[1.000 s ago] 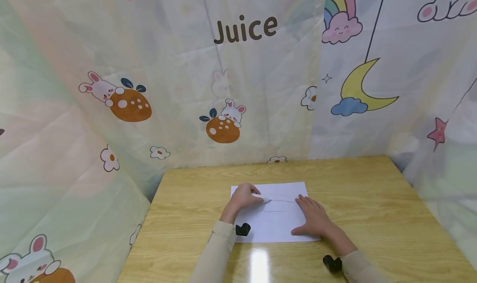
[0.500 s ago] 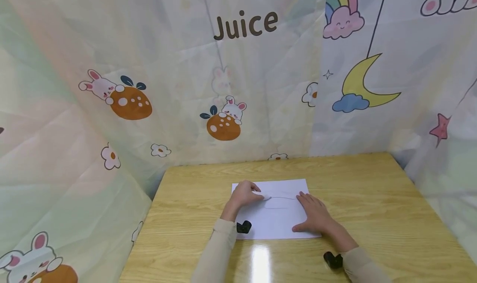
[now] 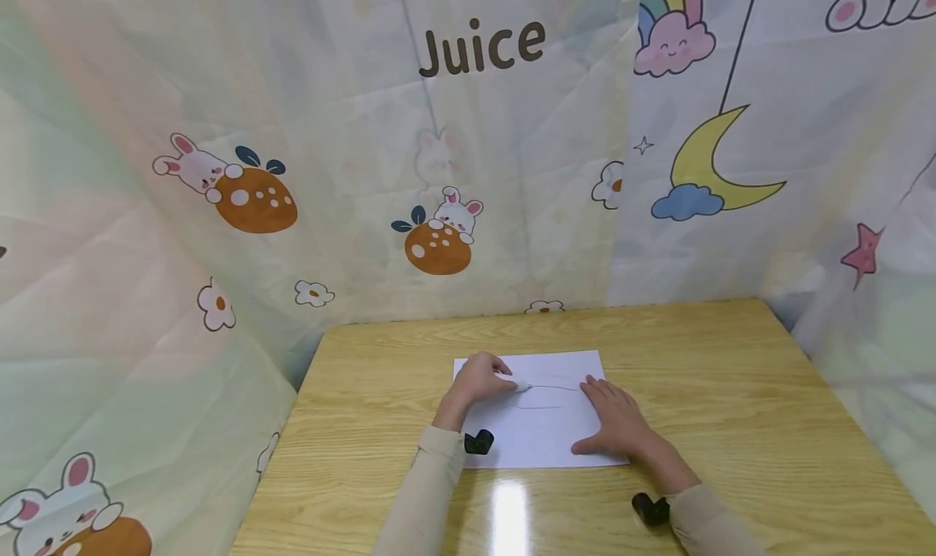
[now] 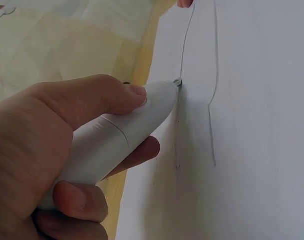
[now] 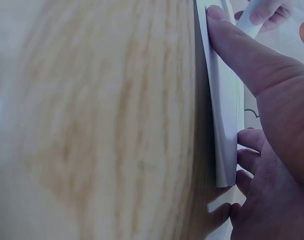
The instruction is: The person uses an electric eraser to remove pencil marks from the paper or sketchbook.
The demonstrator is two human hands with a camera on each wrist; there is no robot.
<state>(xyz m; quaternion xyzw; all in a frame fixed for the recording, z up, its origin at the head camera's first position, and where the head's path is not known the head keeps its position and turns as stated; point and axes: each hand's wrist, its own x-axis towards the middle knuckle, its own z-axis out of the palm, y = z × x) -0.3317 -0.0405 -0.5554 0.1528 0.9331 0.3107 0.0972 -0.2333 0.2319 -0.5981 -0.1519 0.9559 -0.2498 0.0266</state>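
Note:
My left hand (image 3: 478, 377) grips a thick white electric eraser (image 4: 124, 127), its thumb lying along the body near the front. The small metal-ringed tip (image 4: 178, 82) meets a thin grey line (image 4: 185, 45) on a white sheet of paper (image 3: 541, 438). Below the tip that line shows only as faint traces and specks. A second, bent line (image 4: 212, 100) runs alongside. Spread fingers of my right hand (image 3: 617, 418) rest on the sheet's right side, the thumb (image 5: 237, 42) near its front edge. Part of the eraser's rear is hidden in the left palm.
The paper lies on a wood-grain table (image 3: 380, 377). Printed fabric curtains (image 3: 512, 174) enclose the table at the back and sides. Black wrist devices show by the left wrist (image 3: 478, 442) and the right wrist (image 3: 651, 509).
The head view has shifted slightly, so the table and paper sit a little higher. Both hands stay almost in the same place on the sheet.

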